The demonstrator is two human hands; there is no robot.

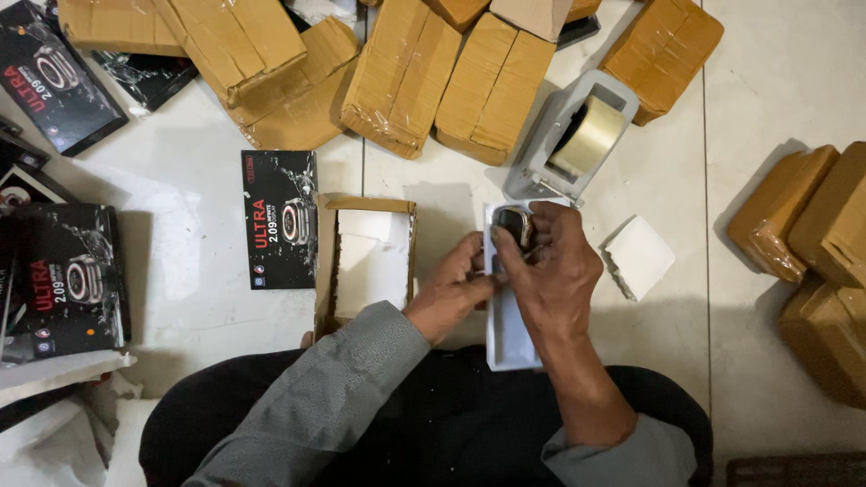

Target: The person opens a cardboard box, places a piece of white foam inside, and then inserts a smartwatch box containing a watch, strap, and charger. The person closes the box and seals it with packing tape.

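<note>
Smartwatch (514,225) w/ dark face sits at the top end of a long white tray (507,329), which lies on the pale tiled floor (776,81) right in front of the person's lap. Right hand (552,271) is over the watch, fingers curled and closed on it from the right side. Left hand (451,290) comes in from the left, fingertips pinched at the tray edge/watch strap; exact grip partly hidden by the other hand.

Just left of the tray: open brown cardboard box (365,261) w/ white padding inside. Beside that, a flat black product box (278,219) w/ watch picture. More black boxes (65,280) stacked at far left. Just right of the hands, a small white square pad (639,256). Above the tray, nearly touching it, a grey tape dispenser (570,137) w/ clear tape roll. Tape-wrapped brown parcels (451,77) spread along the top, more at the right edge (812,243).
</note>
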